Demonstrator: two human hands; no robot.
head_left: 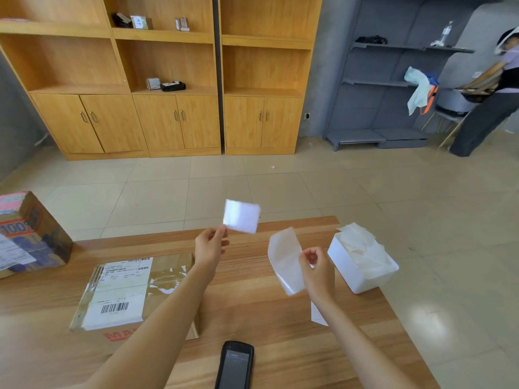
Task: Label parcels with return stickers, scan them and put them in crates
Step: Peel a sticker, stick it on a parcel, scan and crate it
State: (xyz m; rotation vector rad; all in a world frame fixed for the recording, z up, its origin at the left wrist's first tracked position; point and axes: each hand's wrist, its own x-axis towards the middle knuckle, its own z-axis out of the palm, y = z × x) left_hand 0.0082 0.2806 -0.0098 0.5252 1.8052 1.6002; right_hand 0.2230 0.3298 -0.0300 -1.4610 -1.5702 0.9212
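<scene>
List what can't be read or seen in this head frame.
- Sticker pinched by left hand: motion-blurred, print unreadable.
- Parcel: left forearm covers its near right corner; label text too small.
- Scanner: bottom cut by frame edge, screen illegible.
- White slip: mostly behind right forearm.

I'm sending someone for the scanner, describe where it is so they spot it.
On the wooden table, at the near edge between the person's forearms, lies the scanner. It's the only black thing there; the parcel is brown, the bin white.
</scene>
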